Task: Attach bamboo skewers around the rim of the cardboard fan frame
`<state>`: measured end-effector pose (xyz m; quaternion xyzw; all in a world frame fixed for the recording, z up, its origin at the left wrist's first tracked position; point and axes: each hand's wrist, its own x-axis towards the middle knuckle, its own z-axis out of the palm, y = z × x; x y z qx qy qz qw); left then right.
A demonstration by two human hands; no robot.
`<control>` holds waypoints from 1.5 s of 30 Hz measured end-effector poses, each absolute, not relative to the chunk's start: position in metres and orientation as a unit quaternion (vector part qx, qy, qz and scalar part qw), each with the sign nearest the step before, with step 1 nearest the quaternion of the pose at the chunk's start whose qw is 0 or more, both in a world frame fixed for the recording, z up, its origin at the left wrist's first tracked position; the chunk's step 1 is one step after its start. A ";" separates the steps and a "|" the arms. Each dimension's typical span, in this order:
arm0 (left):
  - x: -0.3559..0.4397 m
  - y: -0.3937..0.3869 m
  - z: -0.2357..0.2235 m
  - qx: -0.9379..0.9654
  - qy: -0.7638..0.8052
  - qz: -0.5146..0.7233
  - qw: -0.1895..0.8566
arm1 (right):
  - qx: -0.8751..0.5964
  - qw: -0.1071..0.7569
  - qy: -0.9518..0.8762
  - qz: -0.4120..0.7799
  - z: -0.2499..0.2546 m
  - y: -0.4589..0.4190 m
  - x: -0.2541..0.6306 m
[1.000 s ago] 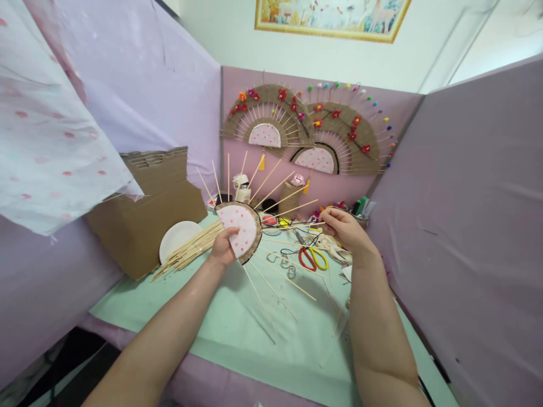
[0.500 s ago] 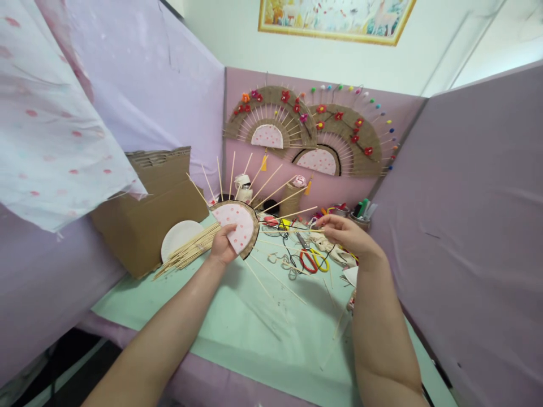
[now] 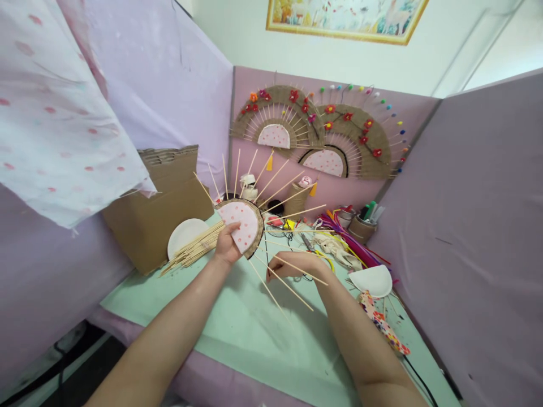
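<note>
My left hand (image 3: 227, 246) is closed on a half-round fan piece (image 3: 242, 224), pink with red dots and rimmed in brown, held upright above the green mat (image 3: 254, 328). Several thin wooden sticks fan out from its rim. My right hand (image 3: 292, 264) is low over the mat just right of the fan, fingers curled at a loose wooden stick (image 3: 299, 269) lying among a few others. Whether it grips that stick is unclear.
A bundle of sticks (image 3: 193, 249) and a white paper plate (image 3: 183, 232) lie by a cardboard box (image 3: 156, 209) at left. Two finished fans (image 3: 314, 135) hang on the back wall. Scissors, pipe cleaners (image 3: 352, 240), a half plate (image 3: 375, 281) and cups crowd the right.
My right hand has dropped from the outer end of a fan stick, at right, down and left to the loose sticks on the mat. The fan in my left hand has stayed put.
</note>
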<state>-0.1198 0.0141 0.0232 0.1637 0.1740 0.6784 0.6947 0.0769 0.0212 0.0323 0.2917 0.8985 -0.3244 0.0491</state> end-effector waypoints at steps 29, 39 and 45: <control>-0.119 0.013 0.026 0.159 0.197 0.674 0.694 | 0.348 -0.005 0.876 -0.333 0.082 0.009 0.124; -0.110 0.015 0.027 0.157 0.204 0.676 0.690 | 0.430 -0.178 0.796 -0.386 0.118 -0.023 0.193; -0.101 0.020 0.043 0.169 0.191 0.690 0.678 | 0.439 -0.298 0.778 -0.338 0.135 -0.053 0.212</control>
